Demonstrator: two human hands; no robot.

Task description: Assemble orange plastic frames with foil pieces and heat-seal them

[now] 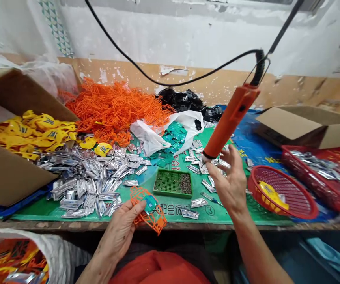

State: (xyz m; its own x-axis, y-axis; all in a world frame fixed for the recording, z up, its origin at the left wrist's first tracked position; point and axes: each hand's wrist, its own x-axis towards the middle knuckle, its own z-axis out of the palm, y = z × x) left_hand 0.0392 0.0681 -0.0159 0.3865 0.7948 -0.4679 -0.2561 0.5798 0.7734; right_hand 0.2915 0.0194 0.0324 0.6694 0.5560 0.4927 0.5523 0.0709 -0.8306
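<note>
My left hand (125, 221) pinches an orange plastic frame (157, 221) with a teal plastic piece (150, 203) lying on it, just above the table's front edge. An orange electric screwdriver (227, 122) hangs tilted from a cord at the right. Beside its lower tip is my right hand (230, 177), fingers apart and curved, the thumb close to the tip; whether they touch is hard to tell. Between the hands, farther back, sits a green tray (172, 193) with small screws heaped at its right side. Silver packets (90, 185) lie loose around it.
Orange frames (116, 108) are piled at the back, beside teal pieces (176, 136) in a white bag. A cardboard box (7, 173) of yellow parts stands left. At right are a red basket (294, 191), a red crate (312, 163) and another box (291, 126).
</note>
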